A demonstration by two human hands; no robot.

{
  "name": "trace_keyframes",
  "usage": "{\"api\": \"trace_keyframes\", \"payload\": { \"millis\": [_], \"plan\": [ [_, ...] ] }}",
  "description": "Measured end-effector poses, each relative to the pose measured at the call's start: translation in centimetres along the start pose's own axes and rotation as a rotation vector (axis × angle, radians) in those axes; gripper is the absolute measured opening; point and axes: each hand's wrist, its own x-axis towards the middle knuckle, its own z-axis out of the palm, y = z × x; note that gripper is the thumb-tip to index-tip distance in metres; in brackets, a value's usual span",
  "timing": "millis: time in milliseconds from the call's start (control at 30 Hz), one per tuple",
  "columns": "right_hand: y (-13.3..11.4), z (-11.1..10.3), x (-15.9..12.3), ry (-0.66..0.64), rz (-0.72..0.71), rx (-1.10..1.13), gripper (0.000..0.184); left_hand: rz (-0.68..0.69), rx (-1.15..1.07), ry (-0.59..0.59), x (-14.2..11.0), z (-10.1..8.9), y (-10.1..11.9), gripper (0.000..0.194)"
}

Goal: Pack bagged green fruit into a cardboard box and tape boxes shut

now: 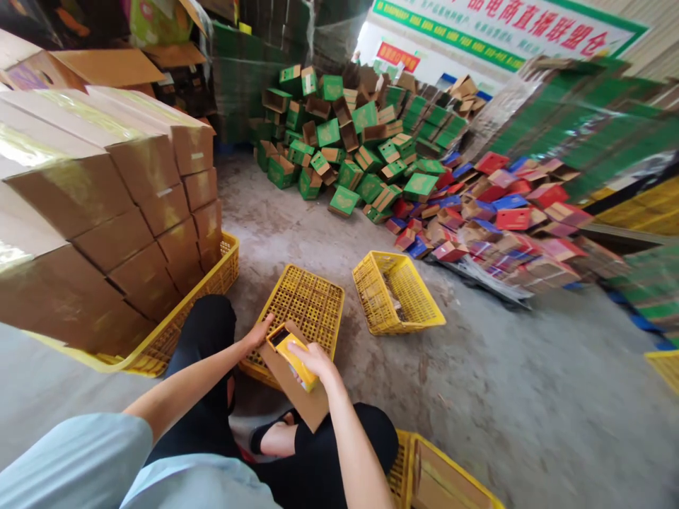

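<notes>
My right hand (317,362) is closed around a yellow box-shaped object (298,362) with a dark end, whose exact kind I cannot make out. Under it lies a flat brown cardboard piece (310,406), tilted over my lap and the crate. At the cardboard's upper left edge, my left hand (259,332) grips with its fingers partly hidden. An upturned yellow plastic crate (312,297) with a grid bottom stands beneath and just beyond my hands.
Brown cartons (106,212) are stacked in a yellow crate (229,258) at left. A tilted yellow basket (397,318) stands ahead right. Green boxes (344,198) and red and blue boxes (512,218) lie heaped farther back. Another yellow crate (404,463) holding cardboard is by my right knee.
</notes>
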Motion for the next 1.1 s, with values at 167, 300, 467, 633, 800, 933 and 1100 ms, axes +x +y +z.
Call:
{"api": "trace_keyframes", "payload": {
  "millis": [167, 300, 467, 633, 800, 933, 1100],
  "plan": [
    [-1.2, -0.1, 3.4, 0.014, 0.009, 0.016, 0.044, 0.231, -0.054, -0.039, -1.3, -0.9, 0.2, 0.095],
    [-0.5, -0.6, 3.1, -0.015, 0.029, 0.037, 0.046, 0.314, 0.060, -0.007, -2.3, -0.5, 0.1, 0.088],
    [0.2, -0.1, 2.4, -0.035, 0.043, 0.067, 0.046, 0.286, 0.019, -0.079, -2.9, -0.8, 0.0, 0.084],
    [0.2, -0.3, 1.8, -0.048, 0.054, 0.065, 0.050, 0.253, -0.211, -0.054, -2.9, -0.3, -1.0, 0.084],
    [-0.1, -0.2, 1.4, -0.055, 0.056, 0.050, 0.049, 0.280, -0.138, -0.060, -3.2, -0.2, -1.8, 0.083],
    [-0.1, 0.1, 1.1, -0.070, 0.034, 0.043, 0.049, 0.369, 0.126, -0.116, -3.5, -1.5, -2.0, 0.080],
    [3.1, -1.2, -0.4, -0.061, 0.039, 0.050, 0.048, 0.461, 0.517, -0.204, -3.0, -2.9, -2.0, 0.075]
  ]
}}
